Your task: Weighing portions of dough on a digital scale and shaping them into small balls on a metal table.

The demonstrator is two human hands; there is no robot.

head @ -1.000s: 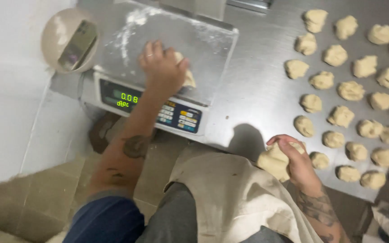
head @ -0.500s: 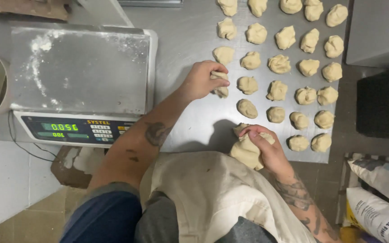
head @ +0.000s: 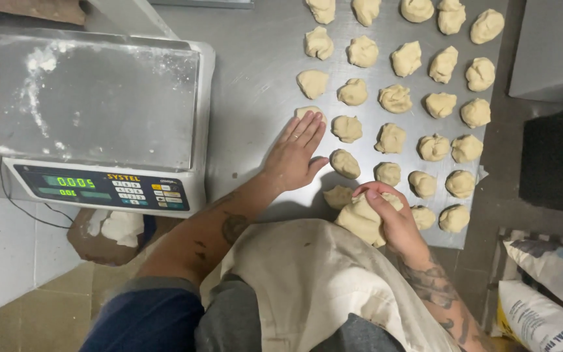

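Beside the scale (head: 102, 120), left hand (head: 294, 153) seemingly flattens a dough piece (head: 309, 113).

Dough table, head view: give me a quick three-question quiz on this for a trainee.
1. True or false: the scale platform holds a dough piece.
2. What does the right hand grip?
3. The left hand is: A) on the scale, B) flat on the table, fingertips at a small dough piece, C) in a bag.

Key: 1 false, only flour dust; 2 a big lump of dough; 3 B.
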